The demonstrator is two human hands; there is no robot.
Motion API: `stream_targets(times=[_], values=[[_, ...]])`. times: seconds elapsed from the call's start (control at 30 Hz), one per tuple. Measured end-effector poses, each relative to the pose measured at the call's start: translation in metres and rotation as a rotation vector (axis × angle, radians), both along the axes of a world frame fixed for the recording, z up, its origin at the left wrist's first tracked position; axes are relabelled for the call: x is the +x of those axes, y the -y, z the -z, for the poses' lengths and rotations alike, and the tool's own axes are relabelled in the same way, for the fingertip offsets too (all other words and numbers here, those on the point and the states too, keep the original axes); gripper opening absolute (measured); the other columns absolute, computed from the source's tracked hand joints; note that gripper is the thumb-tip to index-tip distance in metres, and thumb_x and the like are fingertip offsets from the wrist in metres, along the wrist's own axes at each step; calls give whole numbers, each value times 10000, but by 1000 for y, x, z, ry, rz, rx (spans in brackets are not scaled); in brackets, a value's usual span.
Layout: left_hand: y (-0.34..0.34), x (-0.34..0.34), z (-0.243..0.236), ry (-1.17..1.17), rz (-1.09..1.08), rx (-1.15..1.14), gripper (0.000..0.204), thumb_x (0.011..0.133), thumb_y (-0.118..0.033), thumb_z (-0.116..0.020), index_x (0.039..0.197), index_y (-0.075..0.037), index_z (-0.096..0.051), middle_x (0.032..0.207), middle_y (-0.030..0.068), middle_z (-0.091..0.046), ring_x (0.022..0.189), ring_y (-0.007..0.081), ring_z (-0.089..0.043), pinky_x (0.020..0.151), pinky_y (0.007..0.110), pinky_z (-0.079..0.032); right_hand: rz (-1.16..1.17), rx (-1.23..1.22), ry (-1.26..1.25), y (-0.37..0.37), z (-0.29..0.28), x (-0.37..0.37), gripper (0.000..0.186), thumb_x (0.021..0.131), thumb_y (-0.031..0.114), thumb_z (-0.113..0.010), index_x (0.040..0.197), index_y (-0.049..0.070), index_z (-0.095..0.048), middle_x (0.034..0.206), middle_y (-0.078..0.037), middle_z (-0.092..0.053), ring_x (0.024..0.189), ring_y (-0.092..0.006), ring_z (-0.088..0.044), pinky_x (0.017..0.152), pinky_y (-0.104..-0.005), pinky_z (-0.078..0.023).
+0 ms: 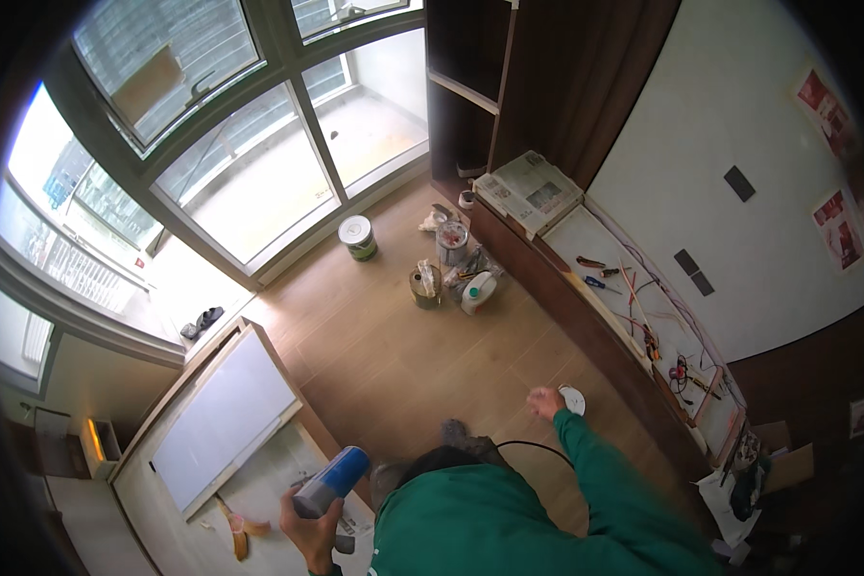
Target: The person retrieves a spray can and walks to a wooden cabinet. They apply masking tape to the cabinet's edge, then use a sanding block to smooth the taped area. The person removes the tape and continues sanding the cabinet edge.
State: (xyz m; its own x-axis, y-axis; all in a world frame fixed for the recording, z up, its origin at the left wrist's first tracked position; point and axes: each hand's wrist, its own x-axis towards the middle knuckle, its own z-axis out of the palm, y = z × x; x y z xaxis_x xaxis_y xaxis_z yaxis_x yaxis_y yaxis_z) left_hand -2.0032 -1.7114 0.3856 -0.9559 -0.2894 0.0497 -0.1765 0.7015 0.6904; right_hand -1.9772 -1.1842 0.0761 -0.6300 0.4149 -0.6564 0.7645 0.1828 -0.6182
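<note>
Left hand [309,530] is raised at the lower edge, left of the person's body, fingers wrapped around a blue and grey cylinder [342,475]. The cylinder tilts up to the right; its wall looks smooth. Right hand [547,402] reaches forward at the end of a green sleeve [595,456], fingers partly curled; whether it grips anything cannot be told. A white disc [573,400] shows just beside it; contact unclear. A dark cable [540,445] curves out between body and right arm.

Floor [394,346]: light brown, wood-grained planks with fine seams. On the left, a pale low unit [154,518] carries a flat, smooth, whitish panel [226,413] and a curled yellow-brown piece [239,540] resembling peel.

On the right, a long dark-edged ledge holds a shallow pale tray [612,257] strewn with tools and thin red wires, among them a blue-handled screwdriver [600,283].

Farther out, a cluster stands on the floor: a metal can [451,243], an open tin [420,291] and a white jug [477,296] with teal cap. A green, white-lidded tin [358,240] stands apart, to their left. Printed newspaper [531,187] covers the ledge's far end.

Floor runs between unit and ledge, from the person's feet to the cluster. Grey-framed windows [288,82] bound the far side; a white wall panel [730,192] rises at right.
</note>
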Motion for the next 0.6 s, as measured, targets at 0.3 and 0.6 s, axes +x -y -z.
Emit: stream_targets(times=[0.3,0.6], values=[[52,-253,42,74,125,-47,679,544,-187,-913,1127,6,-623,940,184,-687,841,318,-683,788,412,-549,271,0,-204,18,-47,-257,297,925,181,-697,1155,-7,-701,988,-106,-744,787,-181,-728,704,-337,-588],[29,-564,3,11,607,-176,712,575,-195,-933,1176,-20,-593,1026,216,-693,901,394,-695,799,441,-568,-40,22,366,168,37,-181,283,977,269,-661,1144,47,-712,1108,-102,-735,880,-214,-720,805,-341,-580]])
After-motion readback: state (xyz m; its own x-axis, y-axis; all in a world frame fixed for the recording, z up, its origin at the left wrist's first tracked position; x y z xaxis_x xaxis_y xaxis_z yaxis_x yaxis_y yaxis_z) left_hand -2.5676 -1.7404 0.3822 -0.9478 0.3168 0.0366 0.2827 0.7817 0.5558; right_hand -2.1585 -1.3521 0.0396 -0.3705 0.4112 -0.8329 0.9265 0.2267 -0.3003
